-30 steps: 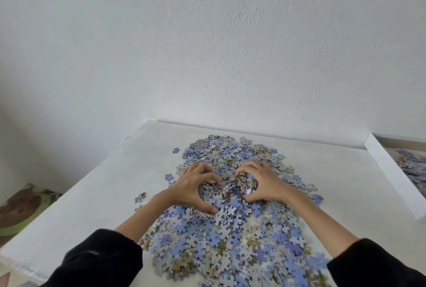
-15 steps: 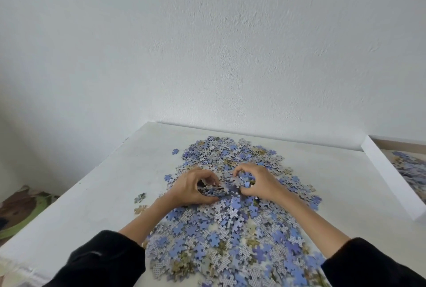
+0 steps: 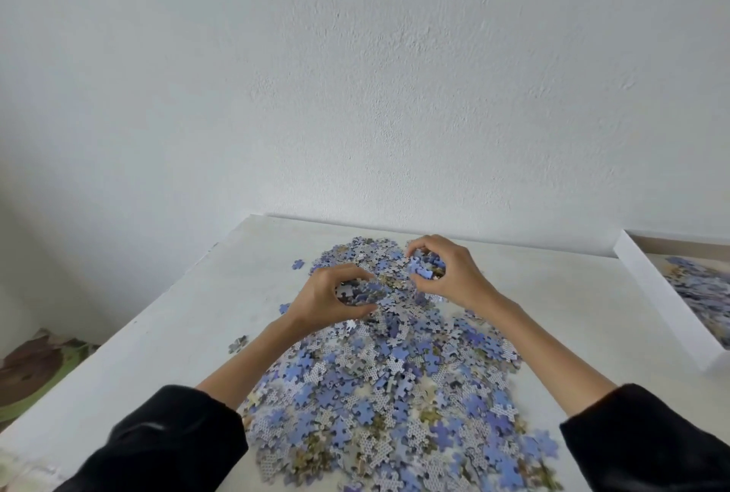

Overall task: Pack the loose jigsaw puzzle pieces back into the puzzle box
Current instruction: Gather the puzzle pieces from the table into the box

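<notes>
White table, set against a rough white wall, carries the work. Near its middle the right hand has fingers and thumb curled round a clump of pieces, with a blue one showing in the opening of the fist. Just left of it and slightly nearer the person, the left hand is cupped the same way. Its fingers arch above and its thumb lies below, closing on a second bunch. The hands are near each other but not touching. Whether either handful is clear of the heap cannot be told.

Under and around both grips spreads the heap of loose puzzle pieces, mostly blue and patterned grey-white with some olive. It runs back between the bare forearms to the bottom of the view. Black sleeves cover the arms from the elbows.

A lone blue piece lies beyond the left hand, another blue piece lies just beside its wrist, and a grey piece lies farther out beside the forearm. Well to the right of the right hand sits the puzzle box, white-walled and open, with a layer of pieces inside. Far left, below the table's edge, a brown and green mat lies on the floor.
</notes>
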{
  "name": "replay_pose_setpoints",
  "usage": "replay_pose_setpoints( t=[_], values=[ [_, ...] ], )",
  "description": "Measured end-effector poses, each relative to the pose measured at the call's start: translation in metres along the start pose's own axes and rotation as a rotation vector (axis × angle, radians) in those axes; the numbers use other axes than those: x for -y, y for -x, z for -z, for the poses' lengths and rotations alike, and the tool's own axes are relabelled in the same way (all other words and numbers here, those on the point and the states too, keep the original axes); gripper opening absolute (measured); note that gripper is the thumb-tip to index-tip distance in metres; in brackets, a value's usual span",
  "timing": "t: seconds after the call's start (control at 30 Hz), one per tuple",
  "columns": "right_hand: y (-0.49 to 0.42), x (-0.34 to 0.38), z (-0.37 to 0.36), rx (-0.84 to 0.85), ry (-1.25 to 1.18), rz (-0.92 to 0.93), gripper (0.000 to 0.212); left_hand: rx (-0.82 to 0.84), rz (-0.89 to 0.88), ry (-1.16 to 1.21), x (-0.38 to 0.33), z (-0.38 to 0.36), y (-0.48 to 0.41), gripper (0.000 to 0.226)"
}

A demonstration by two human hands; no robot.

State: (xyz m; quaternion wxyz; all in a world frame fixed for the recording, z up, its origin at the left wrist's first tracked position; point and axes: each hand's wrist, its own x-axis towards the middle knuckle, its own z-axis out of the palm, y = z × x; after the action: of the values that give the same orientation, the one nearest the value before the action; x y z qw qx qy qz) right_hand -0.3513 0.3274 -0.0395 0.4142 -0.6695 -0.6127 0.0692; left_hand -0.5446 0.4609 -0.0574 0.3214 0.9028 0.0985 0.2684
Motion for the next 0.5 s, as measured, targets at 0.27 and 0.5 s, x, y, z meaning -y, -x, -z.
replay_pose_setpoints(
  t=[0.27,0.5],
  values=[
    [0.008,0.003,0.017,-0.058,-0.008,0.023,0.029,-0.109,-0.166,-0.092,-0.015,-0.006,0.002,0.038],
    [0.025,-0.005,0.020,-0.067,-0.018,-0.013,0.027,-0.066,-0.061,0.086,-0.035,-0.020,0.001,0.039]
  ],
)
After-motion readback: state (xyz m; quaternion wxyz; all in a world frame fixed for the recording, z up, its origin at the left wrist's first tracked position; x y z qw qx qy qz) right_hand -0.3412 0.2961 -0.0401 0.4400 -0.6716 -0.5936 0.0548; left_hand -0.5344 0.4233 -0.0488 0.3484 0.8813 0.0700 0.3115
